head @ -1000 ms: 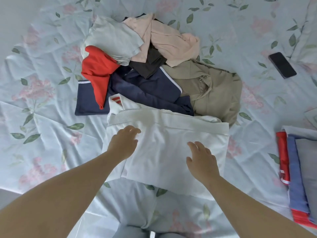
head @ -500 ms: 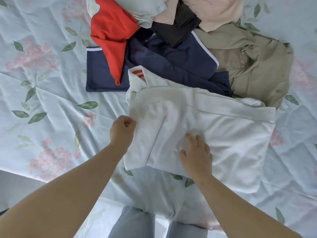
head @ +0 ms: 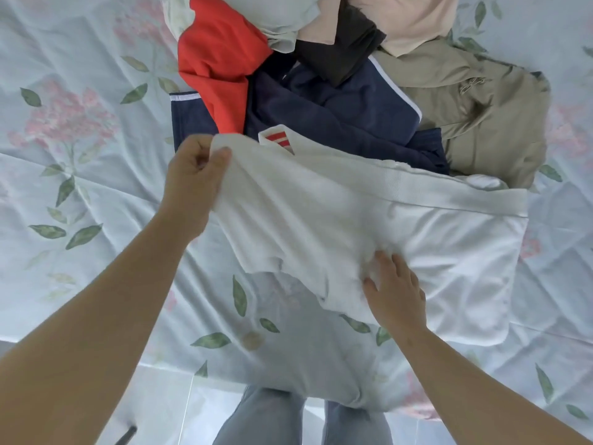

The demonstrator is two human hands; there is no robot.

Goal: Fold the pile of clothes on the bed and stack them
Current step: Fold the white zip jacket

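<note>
A white garment (head: 401, 226) lies partly folded on the bed in front of me, a red-striped tab showing at its top edge. My left hand (head: 195, 175) pinches its left edge and holds that side lifted off the sheet. Fingers spread, my right hand (head: 393, 287) presses flat on the garment's lower middle. Behind it sits the pile: a red piece (head: 221, 65), a navy piece with white trim (head: 346, 114), a black piece (head: 340, 49), a khaki piece (head: 481, 117), a pink piece (head: 414, 20) and a pale green one (head: 282, 14).
The floral light-blue bedsheet (head: 80, 187) covers the bed; its near edge runs along the bottom, above the tiled floor (head: 167, 409). My grey-trousered legs (head: 272, 419) stand against that edge.
My left hand closed on the white garment's left edge and lifted it up and away from me. My right hand shifted left and stayed pressing on the cloth. The view tilted down; the folded stack left the frame.
</note>
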